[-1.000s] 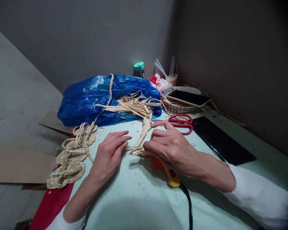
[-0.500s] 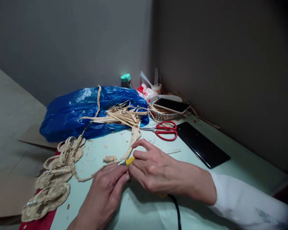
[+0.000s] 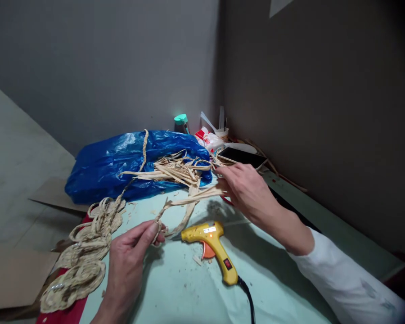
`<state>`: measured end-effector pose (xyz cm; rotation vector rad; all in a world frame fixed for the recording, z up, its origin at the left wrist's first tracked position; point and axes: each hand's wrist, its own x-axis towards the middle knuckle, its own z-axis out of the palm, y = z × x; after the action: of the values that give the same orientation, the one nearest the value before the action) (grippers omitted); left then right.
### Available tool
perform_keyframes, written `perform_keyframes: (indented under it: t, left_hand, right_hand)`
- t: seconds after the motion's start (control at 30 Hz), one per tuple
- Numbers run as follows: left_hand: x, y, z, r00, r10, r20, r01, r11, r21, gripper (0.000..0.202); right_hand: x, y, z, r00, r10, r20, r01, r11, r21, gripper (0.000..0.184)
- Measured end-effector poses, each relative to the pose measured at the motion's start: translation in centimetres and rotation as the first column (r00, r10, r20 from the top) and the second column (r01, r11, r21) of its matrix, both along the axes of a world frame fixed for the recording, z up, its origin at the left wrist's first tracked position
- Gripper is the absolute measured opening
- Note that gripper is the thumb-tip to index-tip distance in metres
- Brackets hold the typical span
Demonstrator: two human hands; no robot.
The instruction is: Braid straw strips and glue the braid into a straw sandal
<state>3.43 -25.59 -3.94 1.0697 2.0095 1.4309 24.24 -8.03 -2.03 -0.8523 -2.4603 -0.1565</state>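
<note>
My left hand (image 3: pixel 135 252) pinches a small coil of braided straw cord (image 3: pixel 157 227) between thumb and fingers. Loose straw strands (image 3: pixel 197 195) run from that braid up to the right, reaching my right hand (image 3: pixel 251 191). My right hand is over the red-handled scissors (image 3: pixel 227 200), of which only a bit of red shows. Its fingertips are mostly hidden, and whether they grip the strands or the scissors is unclear. A yellow glue gun (image 3: pixel 207 238) lies on its side between my hands, with its nozzle towards the left hand.
A blue plastic bag (image 3: pixel 104 164) with straw (image 3: pixel 175 170) spilling from it lies at the back. Braided straw loops (image 3: pixel 77 274) line the left edge. A phone (image 3: pixel 242 155), a teal-lidded bottle (image 3: pixel 181 119) and a cup (image 3: pixel 222 134) stand behind. A black cable (image 3: pixel 248 297) runs forward.
My right hand has left the left hand and moved up and right to the scissors, uncovering the glue gun. My left hand has shifted slightly left, lifting the braid into sight.
</note>
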Motion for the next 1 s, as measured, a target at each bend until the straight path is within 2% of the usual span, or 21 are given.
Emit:
perform_keyframes:
  t: [0.03, 0.1, 0.23, 0.33, 0.4, 0.5, 0.6, 0.8, 1.0]
  left_hand:
    - [0.0, 0.0, 0.0, 1.000, 0.000, 0.018, 0.000, 1.000, 0.012, 0.026]
    - [0.1, 0.0, -0.1, 1.000, -0.015, 0.023, 0.014, 1.000, 0.024, 0.027]
    - [0.3, 0.1, -0.1, 0.996, -0.023, 0.084, 0.018, 0.998, 0.055, 0.027]
    - [0.1, 0.2, 0.1, 0.987, -0.033, 0.159, 0.015, 0.993, 0.113, 0.027]
    - [-0.2, 0.3, 0.5, 0.969, -0.024, 0.245, -0.017, 0.987, 0.161, 0.028]
    - [-0.4, 0.4, 1.2, 0.922, 0.004, 0.388, -0.095, 0.972, 0.216, 0.027]
    - [-0.4, 0.4, 1.9, 0.904, 0.001, 0.428, -0.120, 0.961, 0.249, 0.028]
    - [0.2, 0.4, 2.9, 0.882, -0.034, 0.471, -0.119, 0.949, 0.291, 0.028]
    - [0.4, 1.2, 3.8, 0.870, -0.053, 0.490, -0.127, 0.937, 0.326, 0.023]
  right_hand:
    - [0.1, 0.3, -0.2, 0.989, -0.041, 0.143, 0.049, 0.997, -0.059, 0.017]
    - [0.0, 0.7, -0.5, 0.965, -0.023, 0.261, 0.055, 0.992, -0.117, 0.016]
    - [0.0, 1.1, -0.5, 0.973, -0.021, 0.232, 0.061, 0.984, -0.168, 0.031]
    - [0.3, 1.7, -0.5, 0.980, -0.055, 0.192, 0.100, 0.967, -0.233, 0.034]
    - [0.5, 2.1, -0.8, 0.969, -0.119, 0.214, 0.168, 0.959, -0.227, 0.035]
    - [0.5, 2.4, -1.7, 0.890, -0.204, 0.407, 0.289, 0.944, -0.157, 0.025]
    - [0.0, 2.4, -2.9, 0.833, -0.203, 0.514, 0.304, 0.945, -0.120, 0.017]
    - [-0.4, 2.4, -4.0, 0.853, -0.172, 0.493, 0.249, 0.964, -0.093, 0.021]
    - [0.5, 3.3, -3.8, 0.923, -0.144, 0.357, 0.187, 0.978, -0.092, 0.013]
